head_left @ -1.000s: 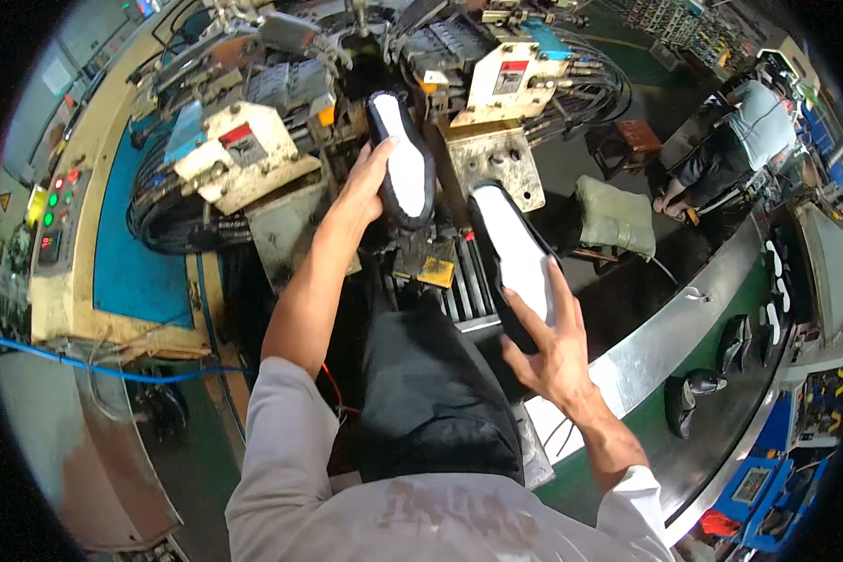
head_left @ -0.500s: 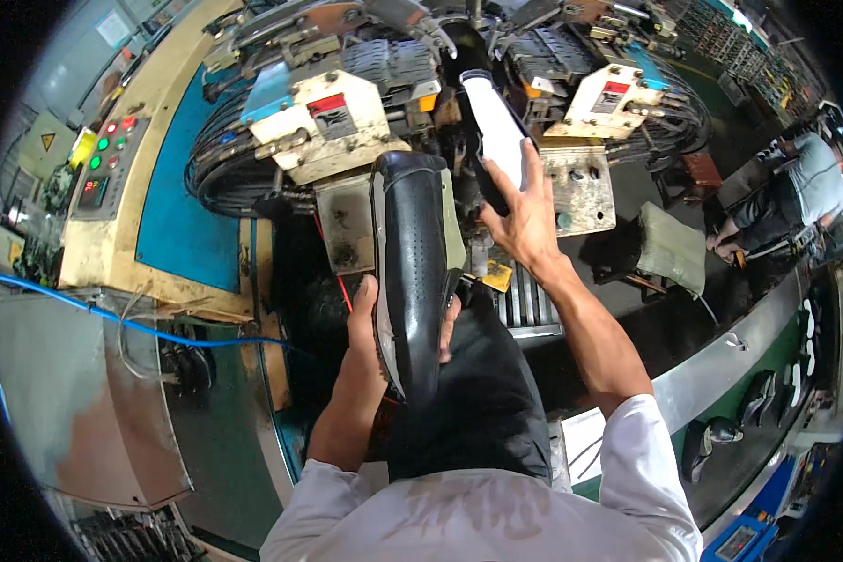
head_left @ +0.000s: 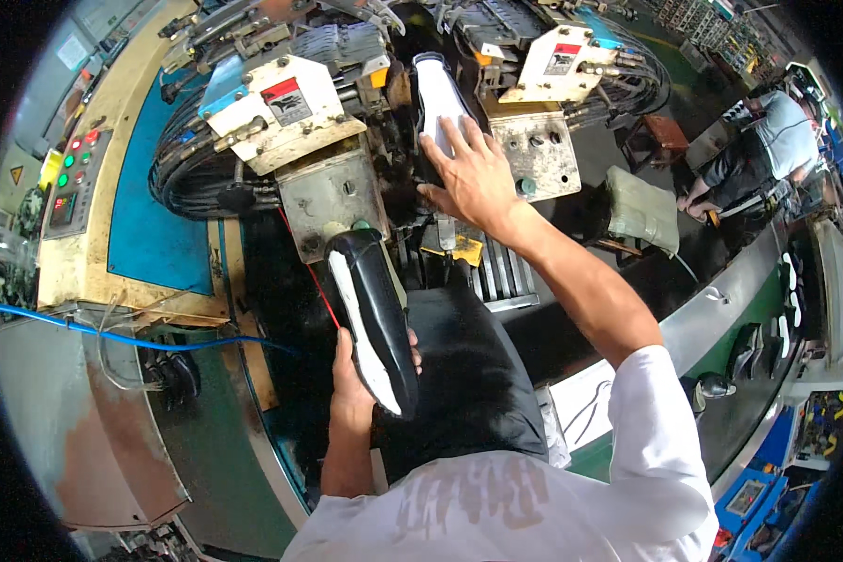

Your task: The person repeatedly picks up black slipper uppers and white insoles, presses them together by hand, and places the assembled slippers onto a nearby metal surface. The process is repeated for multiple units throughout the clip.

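My left hand (head_left: 354, 384) grips a black shoe with a white sole (head_left: 373, 314) by its heel end, toe pointing up and away, in front of my lap. My right hand (head_left: 473, 173) reaches forward and presses flat, fingers spread, on a second black shoe with a white sole (head_left: 437, 101) that stands sole-out in the middle of the press machine (head_left: 328, 192). My dark apron (head_left: 468, 384) lies below both arms.
A control panel with coloured buttons (head_left: 70, 187) sits at the left, with a blue hose (head_left: 112, 332) running below it. A curved conveyor (head_left: 759, 300) carrying several shoes runs along the right. Another person (head_left: 768, 140) sits at the far right beside a stool (head_left: 642, 206).
My right hand has pushed its shoe up into the machine and now lies flat on it. My left hand has lowered the other shoe and turned its white sole edge into view.
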`<action>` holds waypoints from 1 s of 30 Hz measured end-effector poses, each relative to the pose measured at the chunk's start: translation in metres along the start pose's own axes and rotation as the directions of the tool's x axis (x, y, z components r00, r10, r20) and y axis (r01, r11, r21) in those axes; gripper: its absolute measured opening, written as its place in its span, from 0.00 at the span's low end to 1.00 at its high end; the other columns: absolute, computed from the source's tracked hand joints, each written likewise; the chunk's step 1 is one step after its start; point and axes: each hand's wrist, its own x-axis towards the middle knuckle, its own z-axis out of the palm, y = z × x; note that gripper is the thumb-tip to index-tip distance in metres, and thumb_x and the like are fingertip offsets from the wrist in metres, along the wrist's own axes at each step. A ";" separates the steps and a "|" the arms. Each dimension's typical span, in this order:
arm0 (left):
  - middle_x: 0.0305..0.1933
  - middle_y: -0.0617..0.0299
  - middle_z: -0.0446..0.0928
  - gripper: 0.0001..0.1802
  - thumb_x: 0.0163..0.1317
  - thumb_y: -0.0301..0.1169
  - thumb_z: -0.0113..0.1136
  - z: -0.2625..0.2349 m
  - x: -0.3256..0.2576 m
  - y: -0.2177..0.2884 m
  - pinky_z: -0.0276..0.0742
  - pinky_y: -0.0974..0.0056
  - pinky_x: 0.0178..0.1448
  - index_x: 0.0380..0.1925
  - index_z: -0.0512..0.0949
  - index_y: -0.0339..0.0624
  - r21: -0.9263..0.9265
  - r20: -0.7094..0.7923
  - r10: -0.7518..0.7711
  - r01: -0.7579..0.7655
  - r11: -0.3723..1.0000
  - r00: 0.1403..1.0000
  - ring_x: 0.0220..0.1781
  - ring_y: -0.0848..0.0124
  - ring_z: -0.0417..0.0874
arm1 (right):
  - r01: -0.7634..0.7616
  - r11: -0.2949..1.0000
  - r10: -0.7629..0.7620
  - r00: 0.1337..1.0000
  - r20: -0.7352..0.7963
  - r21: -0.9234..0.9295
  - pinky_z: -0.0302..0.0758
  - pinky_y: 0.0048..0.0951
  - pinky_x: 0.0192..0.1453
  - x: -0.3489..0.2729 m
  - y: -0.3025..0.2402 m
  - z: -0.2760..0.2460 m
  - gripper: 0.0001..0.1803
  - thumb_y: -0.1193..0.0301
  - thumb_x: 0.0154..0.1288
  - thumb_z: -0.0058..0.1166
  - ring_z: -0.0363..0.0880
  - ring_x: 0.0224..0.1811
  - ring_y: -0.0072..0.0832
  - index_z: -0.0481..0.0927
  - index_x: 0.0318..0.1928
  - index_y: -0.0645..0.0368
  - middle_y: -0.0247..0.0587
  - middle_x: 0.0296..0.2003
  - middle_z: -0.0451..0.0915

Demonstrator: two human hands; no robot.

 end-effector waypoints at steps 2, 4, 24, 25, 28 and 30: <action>0.57 0.39 0.82 0.52 0.72 0.74 0.46 -0.005 -0.007 -0.014 0.89 0.42 0.54 0.72 0.70 0.35 0.009 -0.103 -0.022 0.023 1.000 0.994 0.50 0.46 0.90 | -0.012 1.000 0.012 1.000 0.009 -0.029 0.71 0.60 0.74 0.002 -0.004 -0.002 0.42 0.46 0.67 0.67 0.60 0.79 0.61 0.73 0.76 0.49 0.54 0.76 0.66; 0.57 0.38 0.83 0.50 0.76 0.72 0.41 -0.008 -0.011 -0.023 0.89 0.42 0.56 0.72 0.70 0.33 -0.045 -0.140 -0.057 0.052 0.998 0.988 0.50 0.46 0.90 | -0.031 0.999 0.031 0.999 0.012 -0.043 0.72 0.61 0.72 0.004 -0.006 0.000 0.42 0.46 0.66 0.68 0.62 0.78 0.62 0.73 0.77 0.47 0.53 0.76 0.67; 0.46 0.40 0.87 0.42 0.82 0.64 0.36 -0.043 0.069 -0.013 0.91 0.48 0.52 0.64 0.75 0.32 0.021 -0.424 -0.217 0.249 0.968 0.879 0.45 0.50 0.92 | 0.014 0.997 -0.015 1.000 0.008 0.079 0.82 0.60 0.64 0.170 0.067 0.037 0.38 0.42 0.68 0.64 0.69 0.72 0.63 0.78 0.71 0.47 0.49 0.66 0.77; 0.46 0.40 0.87 0.42 0.82 0.63 0.36 -0.043 0.071 -0.011 0.91 0.48 0.52 0.64 0.75 0.32 0.016 -0.421 -0.221 0.251 0.968 0.880 0.45 0.50 0.92 | 0.015 0.996 -0.016 1.000 0.016 0.089 0.81 0.60 0.65 0.172 0.069 0.036 0.38 0.42 0.68 0.64 0.69 0.72 0.62 0.78 0.72 0.47 0.49 0.66 0.76; 0.48 0.40 0.87 0.41 0.83 0.62 0.36 -0.043 0.074 -0.008 0.91 0.48 0.52 0.65 0.75 0.33 0.044 -0.441 -0.221 0.267 0.963 0.870 0.45 0.50 0.92 | 0.027 0.994 -0.030 0.999 0.030 0.102 0.79 0.59 0.67 0.177 0.073 0.031 0.39 0.41 0.69 0.62 0.69 0.74 0.61 0.77 0.73 0.48 0.49 0.68 0.75; 0.49 0.40 0.87 0.40 0.83 0.62 0.37 -0.043 0.074 -0.006 0.91 0.47 0.54 0.66 0.74 0.33 0.058 -0.423 -0.214 0.262 0.963 0.881 0.46 0.49 0.92 | 0.028 0.994 -0.032 0.999 0.040 0.108 0.78 0.58 0.69 0.181 0.074 0.033 0.39 0.40 0.70 0.61 0.68 0.74 0.59 0.76 0.74 0.48 0.50 0.70 0.74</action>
